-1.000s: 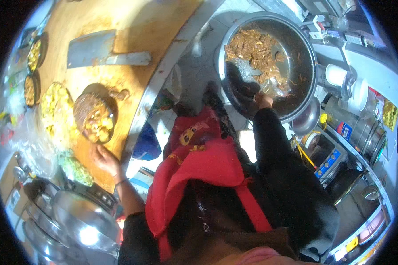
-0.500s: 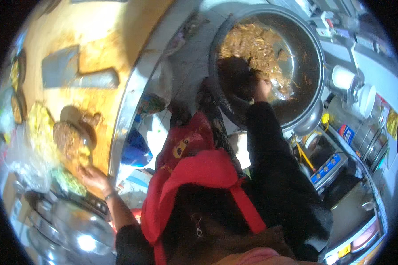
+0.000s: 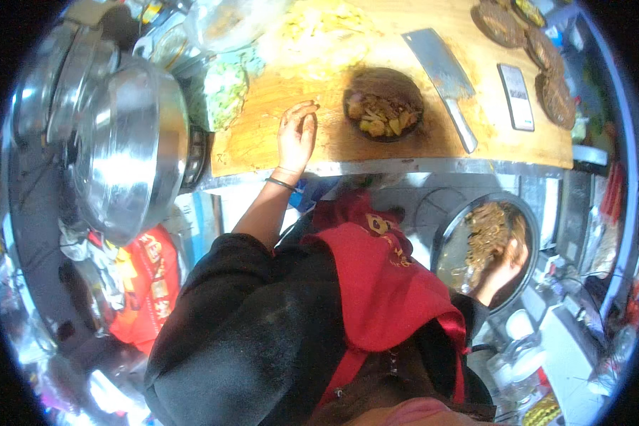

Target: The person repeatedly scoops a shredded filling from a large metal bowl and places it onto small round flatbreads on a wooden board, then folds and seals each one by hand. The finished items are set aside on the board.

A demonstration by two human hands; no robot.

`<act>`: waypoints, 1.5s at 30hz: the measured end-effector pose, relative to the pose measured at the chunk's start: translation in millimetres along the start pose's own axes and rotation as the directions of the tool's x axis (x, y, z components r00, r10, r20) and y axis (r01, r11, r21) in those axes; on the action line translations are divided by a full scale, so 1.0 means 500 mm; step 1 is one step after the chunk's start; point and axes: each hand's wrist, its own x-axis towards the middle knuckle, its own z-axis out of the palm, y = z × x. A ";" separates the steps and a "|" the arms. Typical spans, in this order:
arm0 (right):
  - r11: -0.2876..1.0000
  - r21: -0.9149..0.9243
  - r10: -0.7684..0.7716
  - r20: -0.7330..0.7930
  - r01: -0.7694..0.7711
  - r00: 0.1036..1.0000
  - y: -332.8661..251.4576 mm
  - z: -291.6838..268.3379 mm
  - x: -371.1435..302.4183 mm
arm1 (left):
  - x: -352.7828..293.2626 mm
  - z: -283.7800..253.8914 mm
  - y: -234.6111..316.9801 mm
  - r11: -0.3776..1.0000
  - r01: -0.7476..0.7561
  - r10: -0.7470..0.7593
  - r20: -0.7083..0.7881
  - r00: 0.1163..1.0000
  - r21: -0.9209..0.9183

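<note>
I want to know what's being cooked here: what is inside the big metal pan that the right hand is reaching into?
The metal pan holds a heap of brown noodles on its upper side. The right hand lies over part of them, hiding what is beneath it; the pan's bottom under the heap cannot be seen.

Wooden countertop point(image 3: 405, 145) with metal front edge, spanning 10 to 2 o'clock. Directly on it: dark bowl of chopped food point(image 3: 383, 106) at 12 o'clock; cleaver point(image 3: 444, 71) at 1 o'clock; flat rectangular card point(image 3: 516, 96), dark dishes point(image 3: 547, 71) at 2 o'clock; shredded greens point(image 3: 224, 92) at 11 o'clock.
</note>
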 end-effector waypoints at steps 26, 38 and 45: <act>0.939 -0.147 0.253 0.907 -0.311 0.336 -0.107 0.809 -0.318 | 0.023 -0.204 -0.158 0.989 -0.126 0.123 0.038 0.992 0.078; 0.903 -0.140 0.328 0.835 -0.406 0.443 -0.099 0.811 -0.301 | 0.034 -0.165 -0.182 0.992 -0.127 0.121 0.338 0.933 -0.003; 0.936 0.064 0.101 0.893 -0.346 0.438 -0.092 0.801 -0.297 | 0.050 -0.181 -0.148 0.940 -0.173 0.134 0.146 0.980 0.296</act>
